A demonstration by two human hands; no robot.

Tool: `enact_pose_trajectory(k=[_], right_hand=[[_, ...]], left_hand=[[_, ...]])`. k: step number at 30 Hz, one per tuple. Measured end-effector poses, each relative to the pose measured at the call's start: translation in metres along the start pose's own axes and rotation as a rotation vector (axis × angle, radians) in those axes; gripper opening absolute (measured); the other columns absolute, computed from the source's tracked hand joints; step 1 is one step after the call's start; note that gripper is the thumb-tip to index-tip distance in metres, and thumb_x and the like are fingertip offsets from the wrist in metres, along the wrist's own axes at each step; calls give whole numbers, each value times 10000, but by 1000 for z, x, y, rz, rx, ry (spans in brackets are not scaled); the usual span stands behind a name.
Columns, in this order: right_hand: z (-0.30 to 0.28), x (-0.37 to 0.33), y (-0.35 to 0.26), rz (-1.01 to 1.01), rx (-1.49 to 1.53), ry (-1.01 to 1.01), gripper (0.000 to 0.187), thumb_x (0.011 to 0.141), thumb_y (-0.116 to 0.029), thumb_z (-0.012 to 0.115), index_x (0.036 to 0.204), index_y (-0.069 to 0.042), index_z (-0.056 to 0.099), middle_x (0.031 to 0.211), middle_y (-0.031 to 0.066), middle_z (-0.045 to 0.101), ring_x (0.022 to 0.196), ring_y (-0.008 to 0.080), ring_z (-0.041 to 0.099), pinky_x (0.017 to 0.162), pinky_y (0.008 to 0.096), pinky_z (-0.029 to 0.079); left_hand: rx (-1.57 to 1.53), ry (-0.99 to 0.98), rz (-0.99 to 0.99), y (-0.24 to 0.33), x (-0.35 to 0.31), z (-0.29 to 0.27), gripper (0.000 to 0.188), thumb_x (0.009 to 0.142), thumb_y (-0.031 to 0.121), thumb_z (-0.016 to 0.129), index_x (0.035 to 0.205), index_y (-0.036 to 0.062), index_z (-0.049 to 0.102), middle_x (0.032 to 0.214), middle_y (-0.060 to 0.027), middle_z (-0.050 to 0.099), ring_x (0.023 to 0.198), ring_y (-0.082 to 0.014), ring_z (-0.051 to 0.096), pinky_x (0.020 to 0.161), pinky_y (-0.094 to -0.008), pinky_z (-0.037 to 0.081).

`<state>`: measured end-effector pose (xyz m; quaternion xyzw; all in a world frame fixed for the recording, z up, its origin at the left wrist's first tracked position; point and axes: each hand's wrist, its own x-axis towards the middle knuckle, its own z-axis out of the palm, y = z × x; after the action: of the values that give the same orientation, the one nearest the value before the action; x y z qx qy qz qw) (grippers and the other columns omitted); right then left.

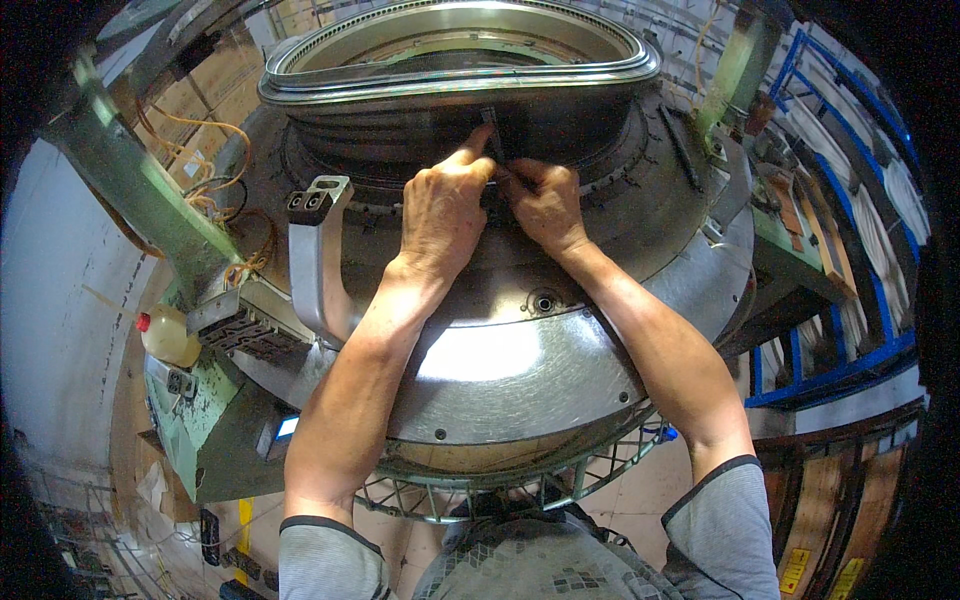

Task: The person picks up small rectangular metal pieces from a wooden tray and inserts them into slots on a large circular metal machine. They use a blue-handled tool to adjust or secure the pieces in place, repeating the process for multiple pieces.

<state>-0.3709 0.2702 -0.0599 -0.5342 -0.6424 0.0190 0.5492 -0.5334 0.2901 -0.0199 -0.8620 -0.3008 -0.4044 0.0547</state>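
Left hand (440, 220) and right hand (548, 205) close together, upper centre of frame, by slender metal piece (489, 117) at dark cylinder wall (400, 135). Grey upright bracket (318, 262) left of centre; red-capped bottle (172, 340) farther left.

pale wall (65, 250), left | blue metal rack (840, 374), right | light floor (640, 500), below

Present: one large round steel machine (500, 392), two green-painted metal uprights (155, 190) (738, 75), one curved silver metal post (310, 262), two round push-buttons (297, 202), one red-capped yellowish plastic bottle (172, 340).
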Motion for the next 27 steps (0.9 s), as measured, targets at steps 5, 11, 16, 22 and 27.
enact_pose_trajectory(k=[5,11,16,22,27], right_hand=[[0,-1,0,43,-1,-8,194,880,-230,701,965,-66,763,865,213,713,794,376,717,697,423,560],[0,0,0,-9,-10,10,195,883,-229,698,960,-62,764,852,214,713,780,372,719,690,416,559],[1,0,1,14,-9,2,210,889,-237,697,962,-51,764,836,221,710,760,364,724,678,410,557],[0,-1,-2,-10,-31,25,162,880,-143,704,954,-6,750,838,211,727,716,256,739,620,354,530],[0,-1,-3,14,-41,6,171,877,-149,705,960,-7,751,836,216,723,720,256,738,630,359,531]], left_hand=[[-18,9,19,-2,0,1,145,726,-84,589,830,3,641,1317,-131,639,883,-386,708,761,-441,601],[-19,38,36,-2,-1,2,137,723,-85,593,821,-1,639,1308,-137,643,868,-387,709,749,-442,603],[-22,3,13,0,-1,0,181,705,-95,595,839,13,648,1181,-148,648,857,-395,696,734,-456,589],[-59,4,0,2,-1,-2,245,670,-124,589,851,32,643,908,-180,658,854,-415,668,710,-496,556],[-52,0,9,1,0,-2,239,670,-124,593,848,29,638,917,-183,660,863,-416,669,711,-497,558]])
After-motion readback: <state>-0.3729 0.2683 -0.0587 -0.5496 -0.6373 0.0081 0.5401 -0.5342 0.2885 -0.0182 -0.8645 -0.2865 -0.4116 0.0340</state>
